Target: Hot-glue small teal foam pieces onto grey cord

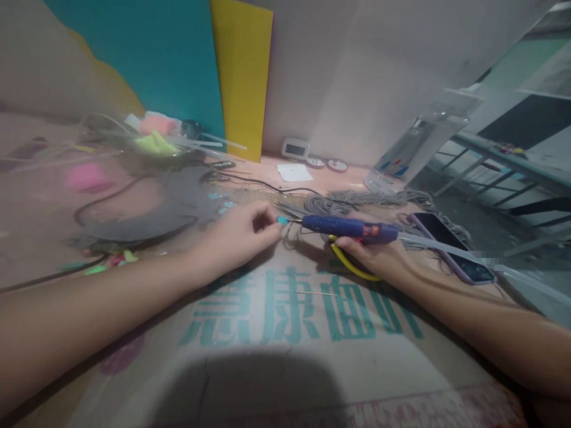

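Note:
Between the thumb and forefinger of my left hand [243,235] is a small light-blue piece [282,220], too small to make out fully. My right hand [372,249] grips a dark-blue hot glue gun [332,225] from below. The gun lies nearly level, its metal nozzle meeting or almost touching the blue piece. A long translucent glue stick [450,248] runs out of its back end to the right. Scissors with yellow handles [352,266] lie under and beside my right hand, which hides part of them. Several small light-blue pieces [226,206] rest beyond my left hand.
Grey cord [379,199] lies in bundles behind the gun. A phone [452,246] sits at right, near the table edge. Behind stand a clear bottle [404,148] and a small white digital display [295,148]. A thin stick [316,293] lies in front; colourful craft bits [156,142] are at left.

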Demonstrator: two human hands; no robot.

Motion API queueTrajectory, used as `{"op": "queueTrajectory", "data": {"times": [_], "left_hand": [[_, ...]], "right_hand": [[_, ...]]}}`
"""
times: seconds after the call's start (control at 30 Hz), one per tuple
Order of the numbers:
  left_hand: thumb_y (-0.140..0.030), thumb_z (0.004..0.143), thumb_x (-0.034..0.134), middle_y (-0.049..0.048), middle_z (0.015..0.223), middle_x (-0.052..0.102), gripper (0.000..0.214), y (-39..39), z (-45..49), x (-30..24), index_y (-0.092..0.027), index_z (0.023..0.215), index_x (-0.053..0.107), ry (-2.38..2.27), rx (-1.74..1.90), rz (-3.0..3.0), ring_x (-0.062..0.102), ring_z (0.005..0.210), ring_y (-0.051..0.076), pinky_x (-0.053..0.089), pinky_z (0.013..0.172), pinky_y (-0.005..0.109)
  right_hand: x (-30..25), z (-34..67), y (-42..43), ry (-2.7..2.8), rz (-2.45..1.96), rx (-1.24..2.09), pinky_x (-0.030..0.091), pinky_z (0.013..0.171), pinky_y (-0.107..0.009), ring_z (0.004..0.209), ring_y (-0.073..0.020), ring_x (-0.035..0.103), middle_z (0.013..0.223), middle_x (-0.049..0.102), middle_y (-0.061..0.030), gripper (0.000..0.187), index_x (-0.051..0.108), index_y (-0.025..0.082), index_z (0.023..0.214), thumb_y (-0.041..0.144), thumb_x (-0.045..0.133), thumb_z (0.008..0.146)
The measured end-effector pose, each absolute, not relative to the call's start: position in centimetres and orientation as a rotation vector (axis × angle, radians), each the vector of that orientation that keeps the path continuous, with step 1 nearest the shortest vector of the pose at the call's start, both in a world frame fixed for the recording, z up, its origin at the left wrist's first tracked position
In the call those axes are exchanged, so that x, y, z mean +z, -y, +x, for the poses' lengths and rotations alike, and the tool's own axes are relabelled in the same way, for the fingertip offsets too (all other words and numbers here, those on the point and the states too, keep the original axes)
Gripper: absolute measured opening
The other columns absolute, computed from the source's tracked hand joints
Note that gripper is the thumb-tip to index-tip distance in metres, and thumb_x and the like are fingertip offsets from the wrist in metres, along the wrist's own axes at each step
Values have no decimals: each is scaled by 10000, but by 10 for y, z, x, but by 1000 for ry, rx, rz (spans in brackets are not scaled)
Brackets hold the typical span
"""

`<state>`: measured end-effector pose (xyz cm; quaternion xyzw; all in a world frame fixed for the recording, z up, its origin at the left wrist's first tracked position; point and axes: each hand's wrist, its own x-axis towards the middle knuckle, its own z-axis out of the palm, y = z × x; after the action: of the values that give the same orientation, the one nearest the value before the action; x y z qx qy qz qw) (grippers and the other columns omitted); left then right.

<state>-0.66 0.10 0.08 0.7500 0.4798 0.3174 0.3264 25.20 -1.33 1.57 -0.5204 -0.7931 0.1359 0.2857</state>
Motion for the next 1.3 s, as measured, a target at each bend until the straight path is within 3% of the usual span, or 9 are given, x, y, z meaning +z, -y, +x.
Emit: {"op": "queueTrajectory", "data": {"times": [0.63,0.8,0.9,1.0,1.13,1.3], "left_hand": [[-340,848,566,-32,642,591,171,-1,-6,2,-191,765,572,-1286,851,1933,520,578,134,370,555,249],[-341,856,566,-37,632,580,174,-2,-7,0,-195,761,558,-1280,887,1930,522,576,134,372,551,248],[-326,856,558,-38,628,577,161,-3,-7,0,-197,761,543,-1271,889,1911,523,566,135,366,541,245],[-304,847,559,-30,668,600,135,-4,-7,0,-194,770,557,-1230,869,1944,535,602,140,372,562,246],[-305,847,557,-17,700,620,135,-4,-6,-3,-192,779,582,-1197,838,1993,550,647,153,395,603,257],[-337,865,544,-11,722,627,165,-7,-6,-6,-197,782,575,-1192,835,2013,559,672,161,405,622,263]], "right_hand": [[16,252,15,2113,-1356,354,403,513,-283,541,-155,519,582,558,16,335,494,224,683,493,637,822],[18,254,15,2064,-1352,447,497,604,-333,623,-197,619,675,662,-17,292,579,227,732,494,640,834],[21,256,16,1928,-1293,600,548,747,-393,762,-242,681,799,726,-63,416,643,235,742,611,538,884],[28,258,14,1771,-1269,767,567,713,-396,774,-254,688,857,739,-85,504,686,235,812,676,456,896],[48,260,0,1652,-1268,768,547,603,-323,753,-216,684,945,738,-84,434,704,215,954,614,549,881],[64,271,-61,1751,-1523,476,509,565,-281,723,-187,645,868,726,-85,368,732,179,939,519,698,804]]}}
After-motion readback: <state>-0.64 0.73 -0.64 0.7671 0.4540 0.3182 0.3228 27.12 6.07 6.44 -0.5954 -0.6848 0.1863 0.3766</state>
